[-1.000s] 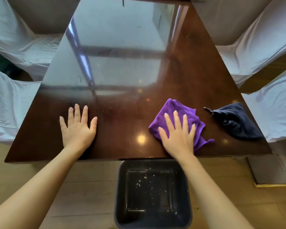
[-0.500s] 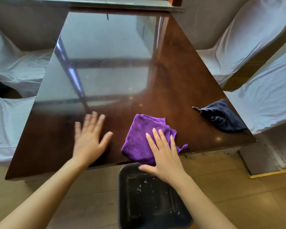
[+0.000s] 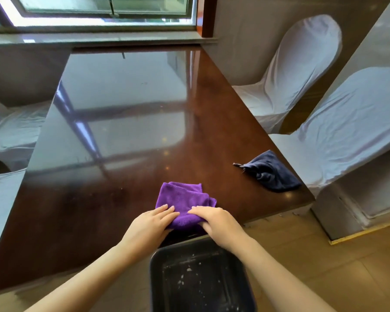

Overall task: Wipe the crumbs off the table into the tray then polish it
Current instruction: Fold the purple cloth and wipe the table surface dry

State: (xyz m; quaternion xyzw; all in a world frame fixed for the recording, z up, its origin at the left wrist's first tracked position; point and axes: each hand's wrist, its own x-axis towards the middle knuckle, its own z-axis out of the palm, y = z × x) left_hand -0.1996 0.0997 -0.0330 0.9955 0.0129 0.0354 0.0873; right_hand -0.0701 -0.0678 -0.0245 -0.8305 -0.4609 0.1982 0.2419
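A purple cloth point(image 3: 182, 198) lies crumpled at the near edge of the glossy dark-brown table point(image 3: 126, 131). My left hand point(image 3: 150, 224) and my right hand point(image 3: 216, 222) both grip the cloth's near side, fingers curled into the fabric. Directly below the table edge, under my hands, sits a dark square tray point(image 3: 158, 278) with several pale crumbs scattered on its bottom. A dark navy cloth point(image 3: 271, 172) lies bunched near the table's right edge, apart from both hands.
White-covered chairs stand on the right point(image 3: 302, 70) point(image 3: 347, 131) and on the left point(image 3: 7, 131). A window and sill point(image 3: 99, 23) run behind the table's far end. Wooden floor point(image 3: 324, 266) shows around the tray.
My left hand left the tabletop and joined my right hand on the purple cloth. The cloth slid left to the near edge above the tray. The camera tilted up.
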